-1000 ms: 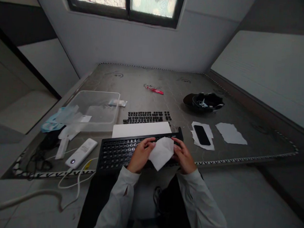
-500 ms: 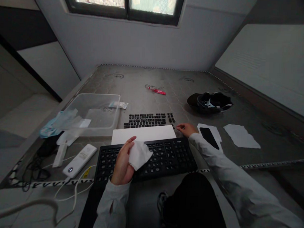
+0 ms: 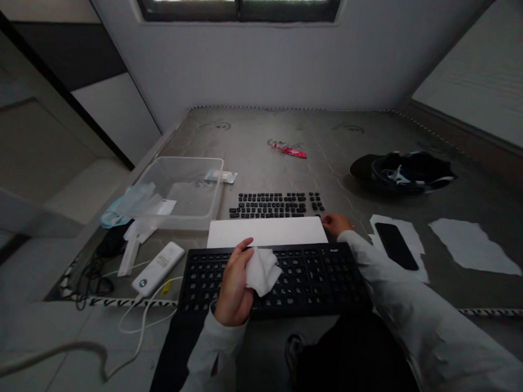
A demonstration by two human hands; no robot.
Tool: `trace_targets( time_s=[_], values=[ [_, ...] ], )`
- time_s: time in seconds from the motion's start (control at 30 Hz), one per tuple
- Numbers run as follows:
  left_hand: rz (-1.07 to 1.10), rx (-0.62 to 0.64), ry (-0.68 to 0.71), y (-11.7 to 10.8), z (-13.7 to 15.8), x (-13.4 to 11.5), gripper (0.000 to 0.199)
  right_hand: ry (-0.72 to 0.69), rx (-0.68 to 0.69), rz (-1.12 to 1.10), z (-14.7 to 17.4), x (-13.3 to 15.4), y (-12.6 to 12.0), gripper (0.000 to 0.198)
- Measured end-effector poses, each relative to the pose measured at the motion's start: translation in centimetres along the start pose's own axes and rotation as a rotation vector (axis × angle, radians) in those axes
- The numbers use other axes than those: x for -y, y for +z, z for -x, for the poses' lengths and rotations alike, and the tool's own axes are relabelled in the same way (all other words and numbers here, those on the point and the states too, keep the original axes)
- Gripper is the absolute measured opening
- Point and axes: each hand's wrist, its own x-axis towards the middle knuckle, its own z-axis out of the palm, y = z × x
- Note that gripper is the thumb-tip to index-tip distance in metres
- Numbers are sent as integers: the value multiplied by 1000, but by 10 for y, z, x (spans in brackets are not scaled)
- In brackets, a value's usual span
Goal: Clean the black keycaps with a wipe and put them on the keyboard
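A black keyboard (image 3: 303, 283) with its keycaps off lies across the front, its near edge over my legs. My left hand (image 3: 236, 281) is above its left half, closed on a crumpled white tissue (image 3: 263, 271). Behind the keyboard a white flat box or board (image 3: 266, 231) lies between it and rows of loose black keycaps (image 3: 272, 206). At the right end of those rows is my right hand (image 3: 337, 225), fingers pinched together close to the surface. Whatever sits between those fingertips is too small to make out.
A clear plastic bin (image 3: 187, 221) stands at the left, near a white power bank (image 3: 158, 268) with cables. To the right are a phone (image 3: 396, 246) on white paper, another paper sheet (image 3: 474, 244) and a black cap (image 3: 403, 175). A red wrapper (image 3: 293, 152) lies farther back.
The view has turned, so everything sits farther right in the picture. My right hand stays by the right end of the keycap rows, and my left hand still holds the tissue.
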Motion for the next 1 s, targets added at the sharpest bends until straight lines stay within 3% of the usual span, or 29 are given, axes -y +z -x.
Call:
trace_targets(
  time_s=[0.1, 0.23, 0.33, 0.47, 0.57, 0.63, 0.73, 0.9, 1.0],
  values=[
    [-17, 22, 24, -2, 0, -1, 45, 11, -77, -71, 8, 3, -14, 19],
    [63, 145, -16, -1, 6, -11, 48, -1, -243, -290, 34, 24, -54, 26],
    [92, 203, 42, 1, 12, -15, 49, -72, -257, -521, 75, 71, -90, 30],
    [22, 138, 255, 7, 22, -13, 46, -304, -98, -774, 149, 158, -117, 28],
    [12, 118, 342, 11, 30, -12, 44, -355, -17, -798, 194, 207, -116, 19],
    [49, 126, 358, 13, 35, -13, 42, -349, 53, -813, 211, 223, -107, 17],
    [124, 160, 374, 15, 40, -15, 39, -335, 108, -904, 217, 230, -93, 18],
    [106, 219, 398, 23, 42, -12, 51, -281, -5, -1038, 209, 228, -83, 24],
    [69, 167, 436, 25, 37, -5, 60, -266, -45, -1025, 206, 227, -83, 25]
  ],
)
